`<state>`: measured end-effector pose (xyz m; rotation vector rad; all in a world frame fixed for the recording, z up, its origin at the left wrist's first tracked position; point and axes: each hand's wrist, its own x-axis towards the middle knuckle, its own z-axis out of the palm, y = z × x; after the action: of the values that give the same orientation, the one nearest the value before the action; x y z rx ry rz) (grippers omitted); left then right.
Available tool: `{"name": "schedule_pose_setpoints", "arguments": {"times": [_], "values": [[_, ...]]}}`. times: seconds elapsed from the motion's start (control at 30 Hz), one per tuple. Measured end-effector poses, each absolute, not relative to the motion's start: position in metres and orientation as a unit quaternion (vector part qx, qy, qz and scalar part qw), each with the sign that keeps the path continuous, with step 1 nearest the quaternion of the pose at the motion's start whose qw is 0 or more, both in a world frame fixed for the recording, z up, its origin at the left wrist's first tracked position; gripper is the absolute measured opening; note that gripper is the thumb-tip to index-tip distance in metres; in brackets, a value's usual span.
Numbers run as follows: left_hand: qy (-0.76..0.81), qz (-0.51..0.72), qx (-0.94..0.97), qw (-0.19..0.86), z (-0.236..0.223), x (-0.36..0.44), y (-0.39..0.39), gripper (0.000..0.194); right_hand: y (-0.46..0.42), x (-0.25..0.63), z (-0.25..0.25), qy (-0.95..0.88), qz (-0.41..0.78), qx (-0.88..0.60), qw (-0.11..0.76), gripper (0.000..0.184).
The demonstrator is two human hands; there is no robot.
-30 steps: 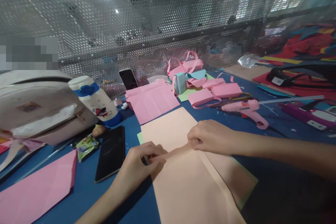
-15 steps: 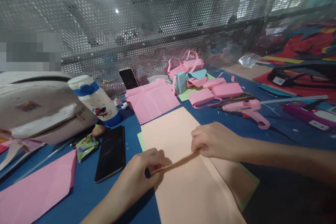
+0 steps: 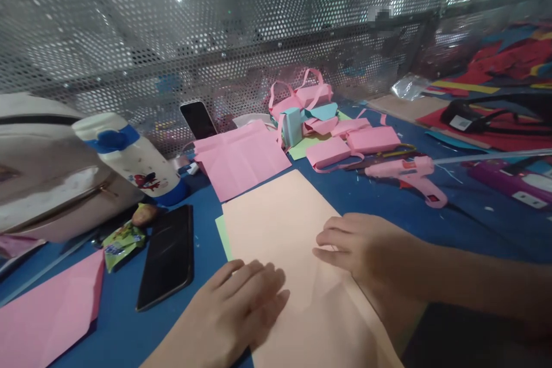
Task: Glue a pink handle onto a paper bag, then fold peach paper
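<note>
A large peach paper sheet (image 3: 276, 215) lies in front of me, with a folded strip along its right side and green paper (image 3: 223, 237) showing beneath its left edge. My left hand (image 3: 245, 305) is over the sheet's left side, fingers loosely curved and thumb apart, gripping nothing that I can see. On the right edge, my right hand (image 3: 362, 247) rests open with its fingers apart. Shadow darkens the lower part of the sheet between and below the hands.
Left are a black phone (image 3: 168, 256), a snack packet (image 3: 123, 245), a bottle (image 3: 133, 158) and a bag (image 3: 56, 172). Pink paper boxes (image 3: 373, 142) and a pink glue gun (image 3: 407, 175) lie to the right. A perforated metal panel (image 3: 241, 17) stands behind.
Both hands have let go of the raised ridge they pinched across the peach sheet, and it now lies flatter. My left hand has come nearer to me. The view has shifted slightly.
</note>
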<state>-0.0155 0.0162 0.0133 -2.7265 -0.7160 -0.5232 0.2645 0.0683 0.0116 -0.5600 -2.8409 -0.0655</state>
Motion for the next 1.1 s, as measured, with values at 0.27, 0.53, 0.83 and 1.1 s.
{"name": "schedule_pose_setpoints", "arguments": {"times": [0.27, 0.53, 0.83, 1.1], "values": [[-0.178, -0.06, -0.98, 0.062, 0.008, -0.028, 0.017, 0.042, 0.059, 0.251, 0.004, -0.982, 0.038, -0.123, 0.14, 0.038], [-0.186, -0.074, -0.98, 0.024, 0.001, -0.031, 0.016, 0.043, 0.055, 0.256, -0.008, -0.979, 0.111, -0.127, 0.116, 0.045], [-0.168, -0.06, -0.984, 0.009, 0.012, -0.026, 0.021, 0.038, 0.056, 0.26, -0.014, -0.97, 0.127, -0.111, 0.174, 0.043], [-0.182, -0.065, -0.981, 0.011, 0.011, -0.028, 0.022, 0.035, 0.054, 0.261, -0.009, -0.967, 0.152, -0.139, 0.151, 0.04]]}}
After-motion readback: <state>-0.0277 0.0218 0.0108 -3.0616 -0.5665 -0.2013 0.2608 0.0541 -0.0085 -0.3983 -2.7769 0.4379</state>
